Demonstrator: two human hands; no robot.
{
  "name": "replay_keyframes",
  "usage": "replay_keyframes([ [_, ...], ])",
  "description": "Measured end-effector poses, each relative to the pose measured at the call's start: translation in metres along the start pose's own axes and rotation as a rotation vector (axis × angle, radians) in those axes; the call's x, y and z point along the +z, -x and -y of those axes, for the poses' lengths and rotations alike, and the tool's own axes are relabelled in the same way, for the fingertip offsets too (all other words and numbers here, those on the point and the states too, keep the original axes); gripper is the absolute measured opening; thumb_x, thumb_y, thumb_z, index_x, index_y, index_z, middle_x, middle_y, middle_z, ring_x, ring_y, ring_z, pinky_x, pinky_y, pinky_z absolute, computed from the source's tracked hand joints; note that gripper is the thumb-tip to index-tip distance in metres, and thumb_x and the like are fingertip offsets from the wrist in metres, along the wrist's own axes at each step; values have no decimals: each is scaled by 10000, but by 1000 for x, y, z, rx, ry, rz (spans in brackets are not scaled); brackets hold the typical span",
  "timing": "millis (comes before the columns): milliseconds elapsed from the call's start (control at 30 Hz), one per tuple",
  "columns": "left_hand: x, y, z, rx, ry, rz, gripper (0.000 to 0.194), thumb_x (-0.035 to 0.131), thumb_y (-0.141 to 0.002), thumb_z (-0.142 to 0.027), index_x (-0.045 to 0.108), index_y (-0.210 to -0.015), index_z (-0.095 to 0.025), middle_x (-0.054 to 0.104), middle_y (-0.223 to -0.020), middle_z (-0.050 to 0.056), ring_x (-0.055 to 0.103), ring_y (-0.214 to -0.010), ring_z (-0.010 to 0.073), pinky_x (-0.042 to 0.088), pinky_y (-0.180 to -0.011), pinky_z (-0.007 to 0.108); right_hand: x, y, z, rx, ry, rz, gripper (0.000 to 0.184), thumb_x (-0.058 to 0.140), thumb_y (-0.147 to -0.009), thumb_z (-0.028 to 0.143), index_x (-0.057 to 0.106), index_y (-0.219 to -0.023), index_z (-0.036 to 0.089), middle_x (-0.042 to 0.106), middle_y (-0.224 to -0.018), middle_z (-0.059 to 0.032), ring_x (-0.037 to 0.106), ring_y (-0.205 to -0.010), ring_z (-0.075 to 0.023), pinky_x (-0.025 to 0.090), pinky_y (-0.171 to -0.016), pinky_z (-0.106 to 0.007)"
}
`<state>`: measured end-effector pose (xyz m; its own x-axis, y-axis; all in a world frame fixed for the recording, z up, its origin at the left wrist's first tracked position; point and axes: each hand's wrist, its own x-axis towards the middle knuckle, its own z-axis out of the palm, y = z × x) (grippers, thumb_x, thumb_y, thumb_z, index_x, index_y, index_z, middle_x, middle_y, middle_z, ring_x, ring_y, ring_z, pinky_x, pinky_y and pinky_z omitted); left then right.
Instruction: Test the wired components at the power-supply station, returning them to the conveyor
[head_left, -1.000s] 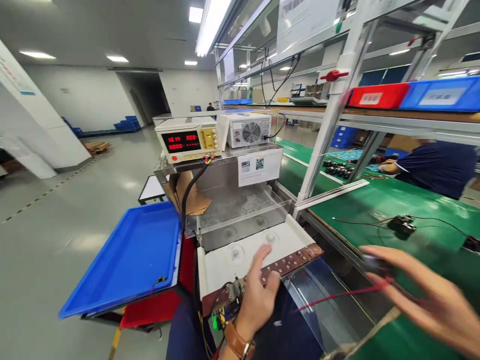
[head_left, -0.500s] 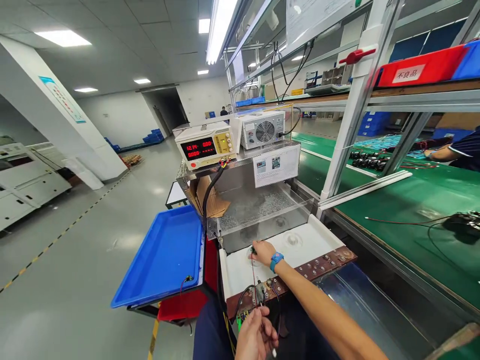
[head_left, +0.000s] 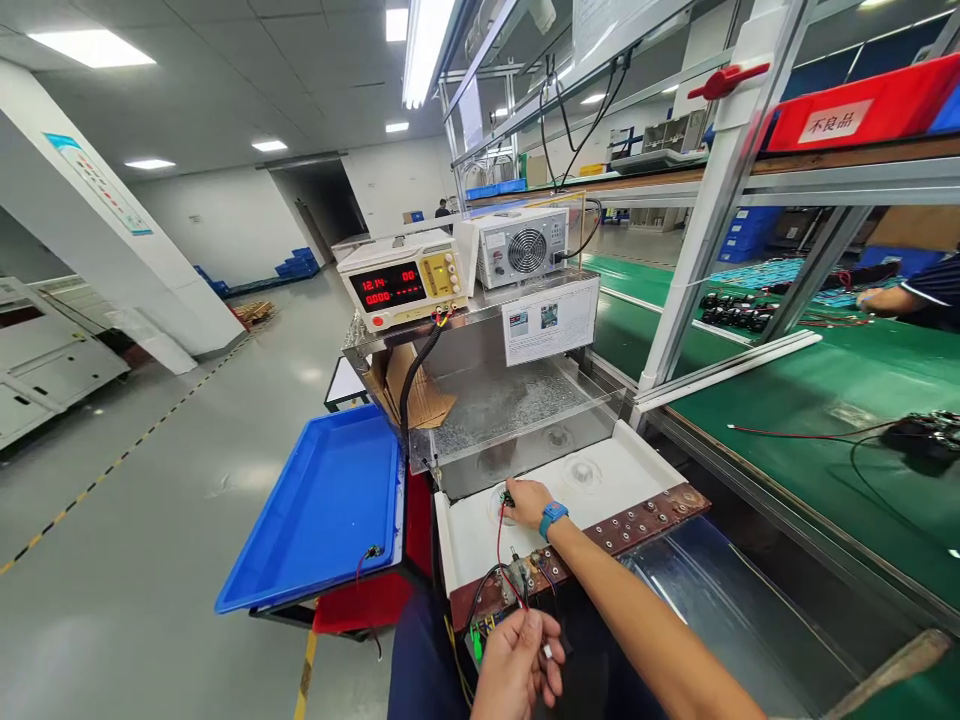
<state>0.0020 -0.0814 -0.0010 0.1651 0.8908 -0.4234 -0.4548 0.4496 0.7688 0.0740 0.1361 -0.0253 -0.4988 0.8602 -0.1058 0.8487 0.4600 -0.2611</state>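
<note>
My right hand (head_left: 529, 503), wearing a blue watch (head_left: 554, 516), pinches a small green circuit board (head_left: 508, 497) above the white tray (head_left: 544, 484). A thin red and black wire (head_left: 500, 540) runs down from the board to my left hand (head_left: 519, 655). The thumb and forefinger of that hand are closed on the wire, and a small white connector (head_left: 547, 651) shows by its fingers. Between the hands lies a brown strip (head_left: 622, 530) with metal studs, a metal fixture (head_left: 517, 578) and black leads. A green clip (head_left: 477, 643) sits left of my left hand.
Left of me is a blue tray (head_left: 330, 500) with another small board (head_left: 373, 551) near its edge. A power supply (head_left: 405, 280) with red digits stands ahead. On the green bench (head_left: 825, 400) lie wired black parts (head_left: 926, 440); a co-worker's hand (head_left: 881, 300) rests farther back.
The wire between my hands has gone from nearly straight to slightly bowed. The white connector by my left fingers has shifted up. My right hand keeps its place over the white tray.
</note>
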Motion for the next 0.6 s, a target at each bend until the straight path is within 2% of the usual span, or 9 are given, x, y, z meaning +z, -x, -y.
replay_keyframes([
  [133, 5, 0, -34, 132, -11, -79, 465, 808, -680, -532, 682, -876, -130, 645, -713, 25, 557, -525, 71, 374, -470, 185, 1, -3, 0, 30, 8, -3, 485, 659, -843, 535, 588, -1112, 138, 716, -1046, -169, 678, -977, -328, 474, -768, -343],
  [267, 5, -12, -57, 241, -74, -123, 441, 803, -697, -499, 685, -904, -129, 646, -793, 36, 572, -623, 91, 432, -561, 211, 6, -5, 1, 40, 16, 31, 485, 669, -838, 504, 568, -1158, 154, 717, -1056, -163, 674, -1005, -315, 466, -780, -333],
  [433, 0, -40, -74, 323, -294, -223, 506, 745, -676, -593, 647, -883, -142, 620, -641, 9, 550, -573, 126, 427, -571, 250, 14, -7, -3, 36, -9, 47, 450, 648, -850, 450, 544, -1178, 160, 719, -1043, -166, 675, -1011, -307, 457, -779, -328],
  [500, -2, -54, -79, 363, -380, -265, 500, 726, -658, -606, 651, -837, -146, 612, -639, 8, 540, -589, 136, 400, -558, 249, 15, -8, -5, 32, -11, 61, 454, 641, -853, 443, 532, -1188, 156, 718, -1038, -170, 675, -1009, -309, 456, -770, -327],
  [600, -6, -73, -79, 402, -440, -288, 460, 742, -620, -591, 635, -703, -152, 625, -685, 21, 526, -651, 137, 397, -623, 257, 17, -10, -9, 25, -11, 82, 474, 641, -855, 454, 520, -1192, 143, 716, -1041, -178, 674, -1009, -313, 454, -763, -323],
])
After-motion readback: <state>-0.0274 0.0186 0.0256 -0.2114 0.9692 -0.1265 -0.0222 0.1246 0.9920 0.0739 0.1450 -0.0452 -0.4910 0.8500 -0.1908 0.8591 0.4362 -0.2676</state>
